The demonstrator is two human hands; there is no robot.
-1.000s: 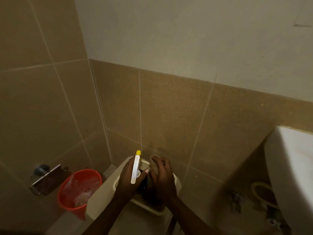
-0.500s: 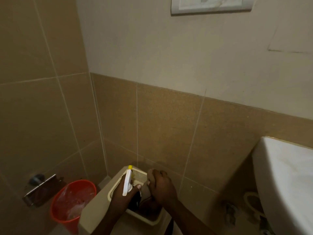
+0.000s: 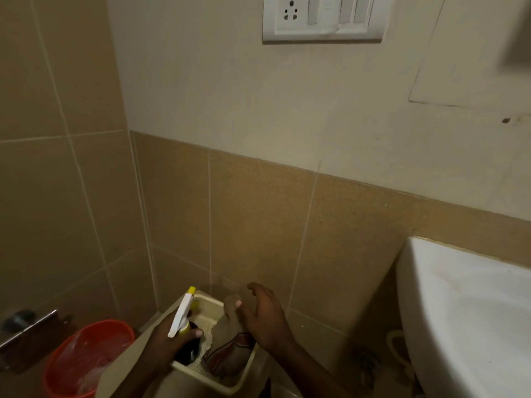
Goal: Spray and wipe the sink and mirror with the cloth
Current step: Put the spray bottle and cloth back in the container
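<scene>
From my head camera, my left hand (image 3: 169, 338) is wrapped around the neck of the spray bottle (image 3: 181, 317), its white trigger head and yellow nozzle tilted up toward the back wall. The bottle's dark body dips into the cream basket (image 3: 241, 379), at its left edge. My right hand (image 3: 263, 314) has thumb and fingers pinching the top of the cloth (image 3: 230, 334), a grey-brown rag (with a red-edged patch) that hangs down into the basket's right half, over a white mesh liner (image 3: 205, 338).

The basket sits on the toilet tank lid (image 3: 126, 369), against the tiled wall. Left of the tank stands an orange bin (image 3: 83, 359), with a metal paper holder (image 3: 27, 330) on the side wall. The white sink (image 3: 471, 320) stands well apart, at the right edge. A switch plate (image 3: 323, 18) is above.
</scene>
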